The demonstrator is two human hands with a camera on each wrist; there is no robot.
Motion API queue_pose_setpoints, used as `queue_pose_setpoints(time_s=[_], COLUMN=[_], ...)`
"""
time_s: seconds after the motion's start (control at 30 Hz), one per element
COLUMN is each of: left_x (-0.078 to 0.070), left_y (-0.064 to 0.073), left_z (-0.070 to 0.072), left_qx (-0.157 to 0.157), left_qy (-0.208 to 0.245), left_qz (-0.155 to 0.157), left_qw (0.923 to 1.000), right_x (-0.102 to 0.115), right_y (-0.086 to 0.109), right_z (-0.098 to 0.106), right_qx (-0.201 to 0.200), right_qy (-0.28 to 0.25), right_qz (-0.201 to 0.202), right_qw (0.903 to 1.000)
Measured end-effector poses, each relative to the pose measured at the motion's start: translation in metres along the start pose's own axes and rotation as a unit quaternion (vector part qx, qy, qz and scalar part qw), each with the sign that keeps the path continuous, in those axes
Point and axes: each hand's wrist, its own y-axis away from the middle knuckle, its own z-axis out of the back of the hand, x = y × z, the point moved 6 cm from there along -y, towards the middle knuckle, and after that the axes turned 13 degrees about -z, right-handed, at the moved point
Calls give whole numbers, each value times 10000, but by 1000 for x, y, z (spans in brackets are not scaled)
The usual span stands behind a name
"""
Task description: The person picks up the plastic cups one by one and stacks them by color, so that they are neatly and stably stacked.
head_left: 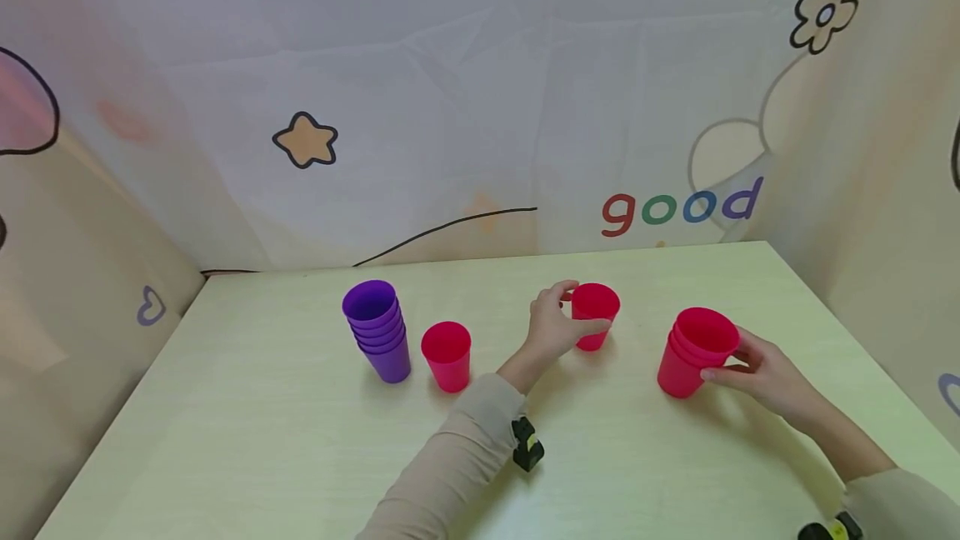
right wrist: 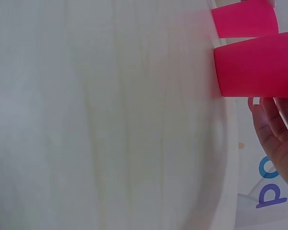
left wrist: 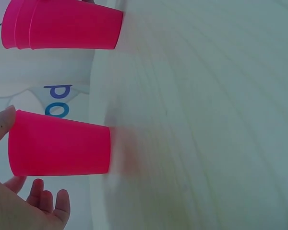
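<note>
In the head view my left hand (head_left: 553, 325) pinches a single red cup (head_left: 594, 317) near its rim, thumb on the near side and a finger on the far side. The left wrist view shows this upright cup (left wrist: 60, 145) with its base at the tabletop and the other fingers apart from it. Farther right, my right hand (head_left: 771, 375) holds a short stack of nested red cups (head_left: 681, 363) from its right side, thumb in front. The right wrist view shows the stack's lower part (right wrist: 259, 67), with fingers (right wrist: 273, 122) beside it; its rims are out of frame.
Another red cup (head_left: 448, 361) stands upright left of my left forearm. Next to it is a stack of several nested purple cups (head_left: 390, 357). All stand on a pale wooden table (head_left: 247, 440), with a printed cloth (head_left: 450, 123) hanging behind its far edge.
</note>
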Motion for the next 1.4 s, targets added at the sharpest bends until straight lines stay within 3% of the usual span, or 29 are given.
queue_pose_setpoints(time_s=[0.67,1.03,1.4], left_x=[-4,-18,-34], left_y=[2,7,10], left_z=[6,9,12], left_qx=[-170,-185,-186], left_qy=[-88,-193,14], left_qz=[-473,-889,-1072], left_qw=[9987,9957,9941], right_x=[-4,-2,-4], right_y=[-2,-1,-2], right_z=[-2,-2,-2], right_qx=[49,69,77], right_qy=[16,-45,-38], right_qz=[-165,-65,-76], right_qw=[9999,9999,9999])
